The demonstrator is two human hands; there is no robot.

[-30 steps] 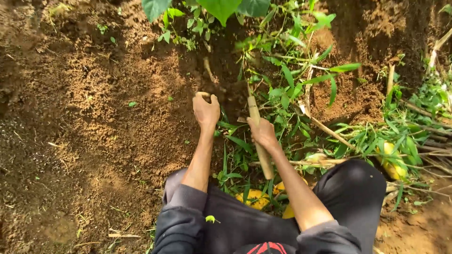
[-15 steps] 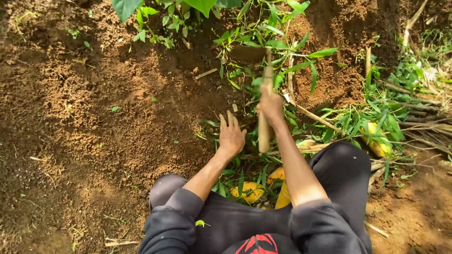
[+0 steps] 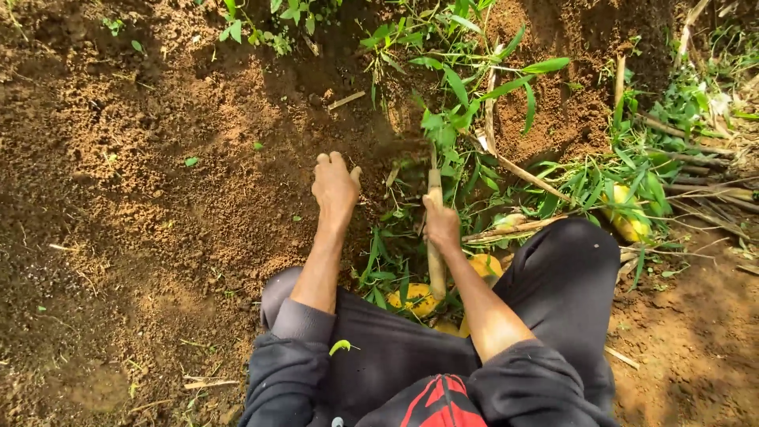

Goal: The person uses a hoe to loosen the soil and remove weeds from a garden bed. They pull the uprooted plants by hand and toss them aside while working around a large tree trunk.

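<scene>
Loose, crumbly brown soil covers the ground, darker and shaded toward the top. Green weeds and long-bladed grass sprawl across its upper middle and right side. Dry sticks lie among the leaves, more piled at the right edge. Small stray leaves dot the bare earth at left, and a twig lies near the top.
</scene>
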